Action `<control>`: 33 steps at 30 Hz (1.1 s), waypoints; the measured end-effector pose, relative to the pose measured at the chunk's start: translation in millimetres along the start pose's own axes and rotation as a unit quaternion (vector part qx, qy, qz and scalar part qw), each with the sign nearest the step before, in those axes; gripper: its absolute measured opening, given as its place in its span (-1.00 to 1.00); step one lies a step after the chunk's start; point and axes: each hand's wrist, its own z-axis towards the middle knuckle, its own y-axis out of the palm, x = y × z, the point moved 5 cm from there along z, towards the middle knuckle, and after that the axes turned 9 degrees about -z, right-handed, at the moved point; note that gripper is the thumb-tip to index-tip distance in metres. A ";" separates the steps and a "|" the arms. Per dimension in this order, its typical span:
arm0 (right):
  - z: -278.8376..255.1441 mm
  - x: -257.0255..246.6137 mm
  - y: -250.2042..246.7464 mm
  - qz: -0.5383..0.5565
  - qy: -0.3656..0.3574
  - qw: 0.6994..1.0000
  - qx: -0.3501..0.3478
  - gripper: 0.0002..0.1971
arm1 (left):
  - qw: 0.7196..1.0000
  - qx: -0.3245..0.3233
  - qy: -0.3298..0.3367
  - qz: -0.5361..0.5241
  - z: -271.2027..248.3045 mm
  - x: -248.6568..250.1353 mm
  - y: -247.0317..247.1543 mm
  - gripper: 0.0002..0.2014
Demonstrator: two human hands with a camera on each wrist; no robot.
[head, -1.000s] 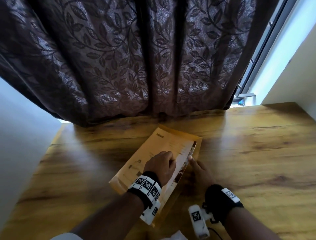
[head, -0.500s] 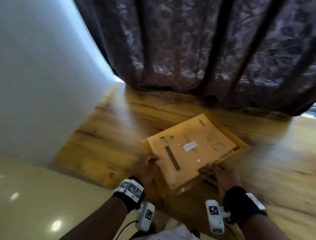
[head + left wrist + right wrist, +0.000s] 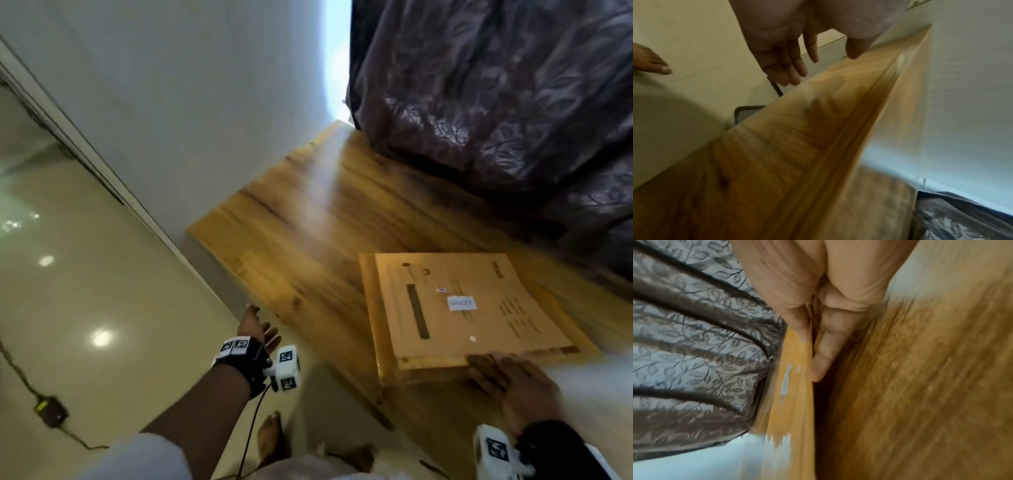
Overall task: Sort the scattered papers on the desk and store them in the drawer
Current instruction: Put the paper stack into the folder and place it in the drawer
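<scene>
A stack of yellow-brown envelopes and papers [image 3: 462, 315] lies on the wooden desk [image 3: 308, 222], with its near edge raised a little. My right hand [image 3: 489, 363] grips that near edge. In the right wrist view the right hand [image 3: 809, 353] has its thumb on top of the stack [image 3: 795, 386] and its fingers underneath. My left hand [image 3: 263, 325] hangs open past the desk's left front corner, over the floor, holding nothing. The left wrist view shows the left hand [image 3: 818, 65] with fingers spread loosely beside the desk edge [image 3: 797, 129]. No drawer is plainly visible.
A dark leaf-patterned curtain [image 3: 496, 102] hangs along the back of the desk. A white wall [image 3: 205, 102] meets its left end. On the tiled floor lie a black adapter with a cable [image 3: 51, 411] and my bare foot [image 3: 270, 435]. A dark bar [image 3: 774, 87] shows under the desk edge.
My left hand has let go of the stack and dropped left, off the desk's edge. My right hand keeps its hold on the stack's near edge. The head view has swung left.
</scene>
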 end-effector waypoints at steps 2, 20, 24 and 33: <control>-1.0 0.6 6.6 -0.034 -0.019 0.999 -0.008 0.17 | 0.999 -0.040 -0.024 -0.004 10.8 -5.0 7.5 -0.32; -66.7 24.2 68.3 0.046 -0.028 0.998 -0.045 -0.65 | 0.982 -0.066 -0.170 -0.043 39.1 4.1 -61.6 -0.02; -70.5 31.1 91.8 0.057 -0.025 0.996 -0.065 -0.57 | 0.984 -0.049 -0.174 0.009 33.6 7.5 -100.0 0.07; -74.3 36.4 121.3 0.081 -0.014 0.993 -0.080 -0.54 | 0.996 0.028 -0.049 0.065 15.9 35.9 -149.2 -0.38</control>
